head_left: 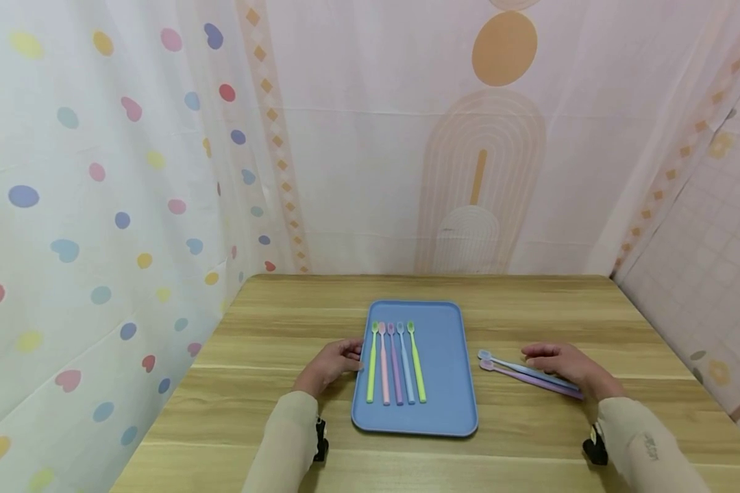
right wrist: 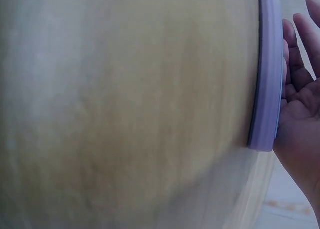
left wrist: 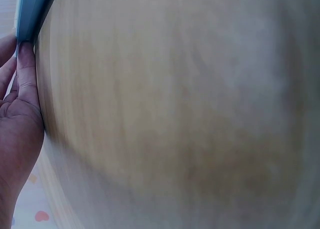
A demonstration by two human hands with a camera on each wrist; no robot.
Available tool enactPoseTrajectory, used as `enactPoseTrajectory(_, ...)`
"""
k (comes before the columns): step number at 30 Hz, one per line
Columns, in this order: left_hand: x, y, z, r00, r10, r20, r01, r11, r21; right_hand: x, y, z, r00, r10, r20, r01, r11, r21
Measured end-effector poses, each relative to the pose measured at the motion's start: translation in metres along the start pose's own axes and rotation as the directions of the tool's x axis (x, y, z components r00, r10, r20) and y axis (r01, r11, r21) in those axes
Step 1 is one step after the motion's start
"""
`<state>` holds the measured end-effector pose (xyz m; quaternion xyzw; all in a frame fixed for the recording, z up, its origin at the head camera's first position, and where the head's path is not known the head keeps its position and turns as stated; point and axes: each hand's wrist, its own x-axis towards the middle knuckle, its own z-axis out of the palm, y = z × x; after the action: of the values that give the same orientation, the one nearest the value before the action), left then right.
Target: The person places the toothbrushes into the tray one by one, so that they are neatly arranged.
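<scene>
A blue rectangular tray [head_left: 450,370] lies on the table with several toothbrushes side by side in its left half: green, pink, purple, blue and green, heads toward the far side. My left hand [head_left: 334,363] holds the tray's left rim, thumb and fingers at the edge; the left wrist view shows fingertips against the outer wall. To the right of the tray, a blue toothbrush [head_left: 512,365] and a purple toothbrush [head_left: 527,378] lie close together, heads pointing left. My right hand [head_left: 564,366] hovers over their handles with loosely extended fingers, palm facing the purple handle [right wrist: 270,69] in the right wrist view.
The wooden table [head_left: 271,424] ends at a far edge before a patterned curtain [head_left: 358,171]. A dotted curtain [head_left: 99,226] hangs along the left side, and another pale curtain [head_left: 709,274] on the right. Each wrist wears a dark camera mount [head_left: 595,448].
</scene>
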<state>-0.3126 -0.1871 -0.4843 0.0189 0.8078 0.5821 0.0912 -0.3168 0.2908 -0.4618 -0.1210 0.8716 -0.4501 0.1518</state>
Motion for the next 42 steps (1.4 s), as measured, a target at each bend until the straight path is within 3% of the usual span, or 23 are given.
enactPoseTrajectory(6,-0.001,0.001,-0.001,1.000,0.013,-0.007,-0.013,1.000,0.003,0.004,0.000,0.005,1.000,-0.016,-0.019,0.015,0.998,-0.069)
enactPoseTrajectory(31,0.004,-0.004,-0.001,1.000,0.002,-0.003,-0.002,1.000,-0.004,0.006,-0.001,0.012,0.997,-0.019,-0.078,0.009,0.993,-0.117)
enactPoseTrajectory(42,0.002,-0.002,-0.001,1.000,0.009,0.007,-0.009,1.000,-0.006,0.007,0.002,0.015,0.987,-0.134,-0.086,0.116,0.974,-0.193)
